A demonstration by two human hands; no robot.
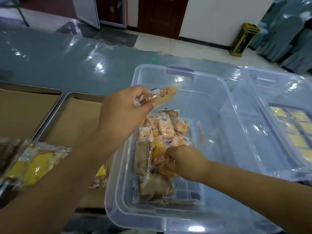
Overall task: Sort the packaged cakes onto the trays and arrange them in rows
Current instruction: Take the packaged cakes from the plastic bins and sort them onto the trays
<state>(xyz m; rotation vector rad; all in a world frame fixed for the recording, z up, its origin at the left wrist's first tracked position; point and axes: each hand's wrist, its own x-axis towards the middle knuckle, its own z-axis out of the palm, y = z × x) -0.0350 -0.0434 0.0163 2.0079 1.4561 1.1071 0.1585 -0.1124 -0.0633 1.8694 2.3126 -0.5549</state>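
A clear plastic bin (211, 105) holds a pile of packaged cakes (162, 132), yellow, orange and brown. My left hand (125, 108) is raised over the bin's left rim and grips a yellow wrapped cake (164, 95). Lower down, my right hand (180, 160) reaches into the bin and its fingers close on an orange packet (167, 170) in the pile. To the left lie two metal trays lined with brown paper (74, 119). Yellow wrapped cakes (35, 166) lie on the near tray's front left, partly behind my left forearm.
A second clear bin (253, 115) with yellow packets seen through it stands at the right. The table is covered in shiny teal plastic (67, 65). Beyond it are a white floor, a dark door and a gold-black standing bin (241, 39).
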